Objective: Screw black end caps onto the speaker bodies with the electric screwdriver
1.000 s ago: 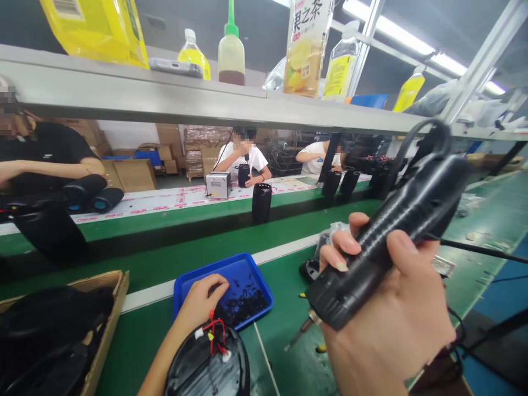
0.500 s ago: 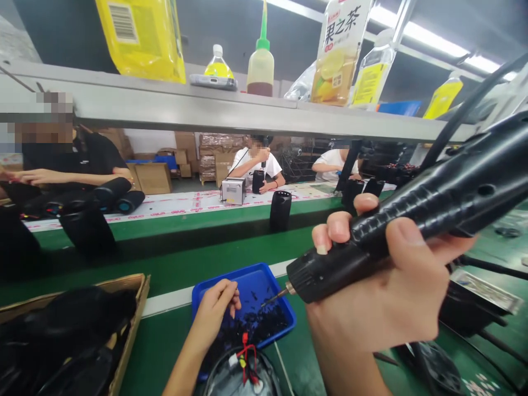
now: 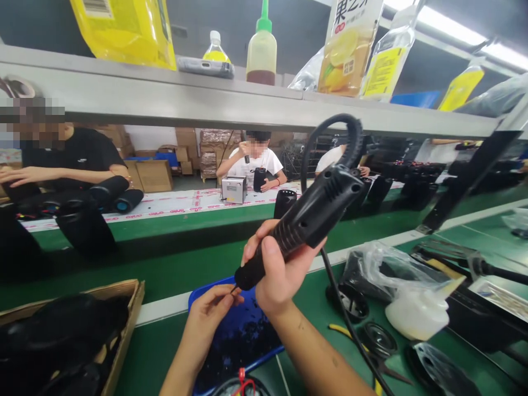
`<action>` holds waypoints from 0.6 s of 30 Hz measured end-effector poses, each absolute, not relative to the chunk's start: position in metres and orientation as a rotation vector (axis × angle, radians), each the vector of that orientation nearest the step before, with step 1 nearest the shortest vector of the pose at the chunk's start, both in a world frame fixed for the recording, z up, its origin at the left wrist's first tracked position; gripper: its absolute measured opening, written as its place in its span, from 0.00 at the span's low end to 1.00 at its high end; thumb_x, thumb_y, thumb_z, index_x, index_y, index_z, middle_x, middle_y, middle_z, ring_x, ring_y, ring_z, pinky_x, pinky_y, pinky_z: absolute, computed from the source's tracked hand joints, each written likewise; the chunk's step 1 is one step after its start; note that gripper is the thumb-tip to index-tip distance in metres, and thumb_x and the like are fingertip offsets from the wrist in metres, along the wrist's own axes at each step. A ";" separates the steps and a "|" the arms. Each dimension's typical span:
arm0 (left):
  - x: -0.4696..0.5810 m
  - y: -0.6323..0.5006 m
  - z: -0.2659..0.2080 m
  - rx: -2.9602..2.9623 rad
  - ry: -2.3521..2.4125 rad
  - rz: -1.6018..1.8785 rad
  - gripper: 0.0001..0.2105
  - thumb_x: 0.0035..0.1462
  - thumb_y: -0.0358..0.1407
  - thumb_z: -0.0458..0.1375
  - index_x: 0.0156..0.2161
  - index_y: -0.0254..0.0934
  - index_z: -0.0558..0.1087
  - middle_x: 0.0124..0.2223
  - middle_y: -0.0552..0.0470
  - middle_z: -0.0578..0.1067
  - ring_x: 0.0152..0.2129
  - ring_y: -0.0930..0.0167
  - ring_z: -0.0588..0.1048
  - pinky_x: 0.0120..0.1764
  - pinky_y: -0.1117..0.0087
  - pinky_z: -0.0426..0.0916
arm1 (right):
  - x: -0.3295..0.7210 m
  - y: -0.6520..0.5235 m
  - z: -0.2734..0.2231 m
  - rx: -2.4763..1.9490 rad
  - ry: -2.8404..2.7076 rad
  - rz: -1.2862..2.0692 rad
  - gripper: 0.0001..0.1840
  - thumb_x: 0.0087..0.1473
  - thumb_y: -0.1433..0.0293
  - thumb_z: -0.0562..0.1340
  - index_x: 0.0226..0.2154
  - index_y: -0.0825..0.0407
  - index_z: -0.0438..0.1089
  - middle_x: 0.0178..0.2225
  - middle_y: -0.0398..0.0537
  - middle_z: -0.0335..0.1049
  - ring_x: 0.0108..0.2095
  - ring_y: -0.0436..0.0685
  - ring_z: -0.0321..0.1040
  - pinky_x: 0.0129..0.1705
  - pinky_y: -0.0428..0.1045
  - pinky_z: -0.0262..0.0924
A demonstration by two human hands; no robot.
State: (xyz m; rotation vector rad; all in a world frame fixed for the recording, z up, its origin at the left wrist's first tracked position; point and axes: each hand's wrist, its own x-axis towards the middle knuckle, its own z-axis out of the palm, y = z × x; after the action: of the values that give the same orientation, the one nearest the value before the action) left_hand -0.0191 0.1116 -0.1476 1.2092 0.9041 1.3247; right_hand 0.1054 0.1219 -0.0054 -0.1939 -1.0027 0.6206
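the electric screwdriver (image 3: 317,206) lies in my right hand (image 3: 280,269), my fingers wrapped closed around its front half while its rear end sticks out above my grip. my left hand (image 3: 210,311) is just ahead of it, thumb and fingertips drawn close together at the bit (image 3: 234,288); i cannot tell whether they pinch the bit or some small piece there. both hands are above a blue tray (image 3: 256,311) with small dark pieces in it, on my green bench (image 3: 154,352). a cardboard box (image 3: 132,294) of black parts stands to the left, and a white squeeze bottle (image 3: 416,313) to the right. in front of me runs a grey shelf (image 3: 231,104) carrying drink bottles and a green-nozzled bottle (image 3: 261,55); beyond it, people sit working, one in a black top (image 3: 78,154), another in a white top (image 3: 272,162). the screwdriver's long axis slants from upper right to lower left, its bit pointing down and left, and its black cord (image 3: 336,120) loops up from the rear end.
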 end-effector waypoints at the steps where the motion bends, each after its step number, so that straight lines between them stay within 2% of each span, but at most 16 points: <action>1: -0.019 0.112 -0.148 1.209 0.902 1.332 0.14 0.60 0.44 0.65 0.42 0.34 0.77 0.42 0.50 0.81 0.40 0.67 0.79 0.52 0.57 0.71 | 0.103 0.123 -0.008 -0.190 -1.004 0.633 0.26 0.62 0.75 0.57 0.56 0.40 0.45 0.37 0.37 0.65 0.23 0.44 0.65 0.24 0.42 0.65; 6: -0.017 0.110 -0.149 1.195 0.867 1.366 0.14 0.61 0.44 0.65 0.43 0.34 0.76 0.39 0.51 0.81 0.37 0.68 0.80 0.48 0.59 0.74 | 0.098 0.121 -0.010 -0.166 -1.015 0.662 0.31 0.62 0.76 0.58 0.60 0.40 0.43 0.36 0.37 0.67 0.23 0.44 0.64 0.25 0.42 0.64; 13: -0.015 0.102 -0.147 1.188 0.825 1.401 0.14 0.60 0.44 0.65 0.42 0.33 0.76 0.38 0.52 0.81 0.34 0.69 0.80 0.45 0.61 0.75 | 0.098 0.121 -0.008 -0.132 -0.987 0.661 0.30 0.62 0.75 0.59 0.58 0.39 0.44 0.36 0.38 0.67 0.22 0.45 0.64 0.23 0.42 0.65; 18: -0.011 0.097 -0.140 1.180 0.813 1.441 0.17 0.58 0.48 0.66 0.39 0.33 0.76 0.35 0.52 0.81 0.32 0.70 0.80 0.42 0.63 0.76 | 0.100 0.119 -0.007 -0.123 -0.990 0.678 0.28 0.63 0.74 0.59 0.58 0.39 0.46 0.35 0.38 0.67 0.21 0.44 0.63 0.23 0.42 0.64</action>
State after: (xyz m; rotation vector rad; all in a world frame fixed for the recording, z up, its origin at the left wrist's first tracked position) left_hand -0.0113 0.0972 -0.1396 1.1796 0.8131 1.4406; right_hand 0.0999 0.1188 -0.0071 -0.1232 -0.9896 0.6777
